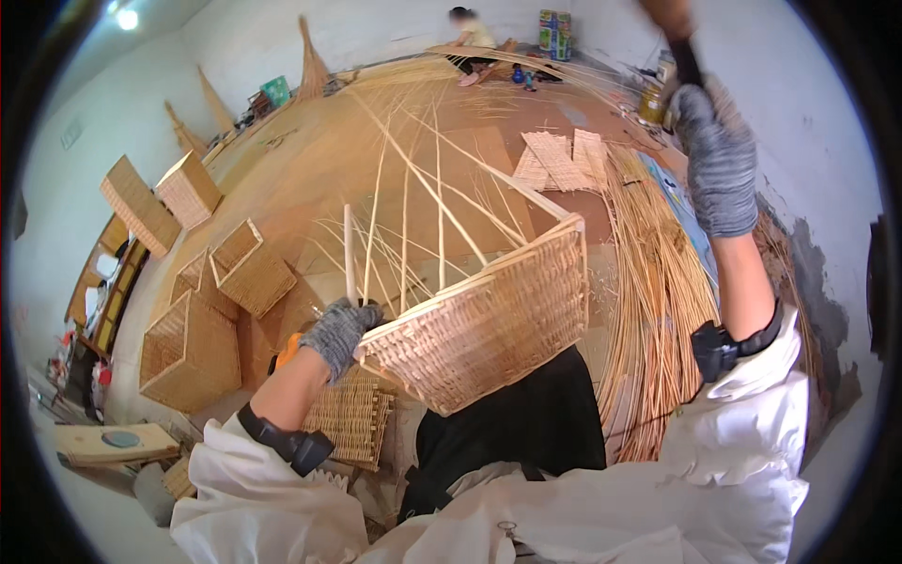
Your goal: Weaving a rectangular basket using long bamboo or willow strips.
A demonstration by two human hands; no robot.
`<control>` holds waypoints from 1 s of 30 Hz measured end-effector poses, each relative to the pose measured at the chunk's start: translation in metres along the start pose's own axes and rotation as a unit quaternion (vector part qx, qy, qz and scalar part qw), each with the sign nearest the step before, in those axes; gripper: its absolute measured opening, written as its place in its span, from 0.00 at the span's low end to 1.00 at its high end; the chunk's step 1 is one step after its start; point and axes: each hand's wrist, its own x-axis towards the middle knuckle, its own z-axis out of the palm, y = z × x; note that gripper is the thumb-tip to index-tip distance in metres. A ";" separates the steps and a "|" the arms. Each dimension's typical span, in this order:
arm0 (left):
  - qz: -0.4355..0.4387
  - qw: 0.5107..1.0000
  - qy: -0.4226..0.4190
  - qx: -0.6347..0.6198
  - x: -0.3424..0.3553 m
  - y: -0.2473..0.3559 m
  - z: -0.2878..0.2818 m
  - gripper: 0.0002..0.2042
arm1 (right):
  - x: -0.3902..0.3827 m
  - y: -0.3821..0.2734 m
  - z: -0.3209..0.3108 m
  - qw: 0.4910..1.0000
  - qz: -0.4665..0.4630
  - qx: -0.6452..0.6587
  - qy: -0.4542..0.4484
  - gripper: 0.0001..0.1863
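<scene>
A half-woven wicker basket (pixel 484 320) rests tilted over my lap, with bare wooden posts and long thin stakes (pixel 440 207) sticking up and away from its woven side. My left hand (pixel 338 336), in a grey knit glove, is closed around the basket's left corner, beside an upright wooden post (pixel 350 254). High at the right, my gloved right hand (pixel 719 160) is raised well apart from the basket. It grips a dark-handled tool (pixel 688 62) whose brown end is blurred and partly cut off by the picture's top edge.
Several woven baskets (pixel 193 352) stand on the floor at the left. A woven panel (pixel 348 418) lies below my left forearm. Long wicker rods (pixel 648 310) lie in a heap at the right, near flat woven pieces (pixel 559 160). Another person (pixel 473 42) sits at the back.
</scene>
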 end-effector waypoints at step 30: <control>0.196 0.957 -0.046 0.210 0.036 0.007 0.007 0.22 | -0.181 0.274 -0.052 0.796 0.359 -0.488 0.001 0.14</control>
